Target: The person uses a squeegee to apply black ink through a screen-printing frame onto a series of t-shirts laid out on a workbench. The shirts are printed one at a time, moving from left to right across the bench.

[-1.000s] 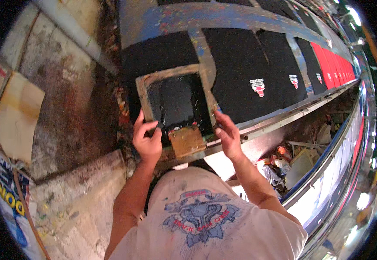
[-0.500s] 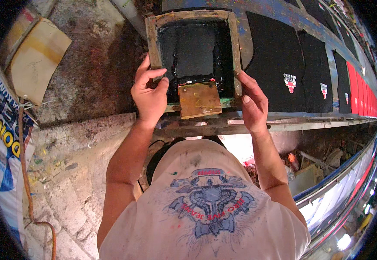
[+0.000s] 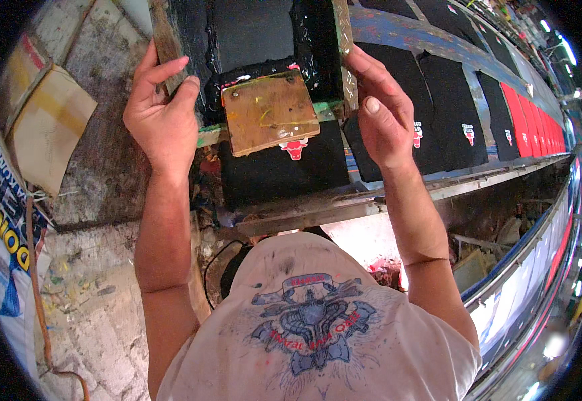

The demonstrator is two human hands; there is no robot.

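My left hand is closed round the left rail of a wooden screen-printing frame, thumb on the inner side. The right rail is held by my right hand, fingers along its outer face. Thick black ink coats the inside of the screen, whose far end lies outside the picture. A squeegee with a wooden board handle leans on the frame's near edge, its lower part in the ink. Below the raised frame lies a black cloth piece bearing a red and white bull's-head print, partly covered by the board.
More printed black cloth pieces lie to the right on a long blue-stained table, followed by a row of red ones. A metal rail runs along the table's near edge. At left are a stained board and an orange-brown cord.
Both hands have raised the screen frame toward me, and it looks larger and further up-left in view. The squeegee came up with it. The printed black cloth now shows below.
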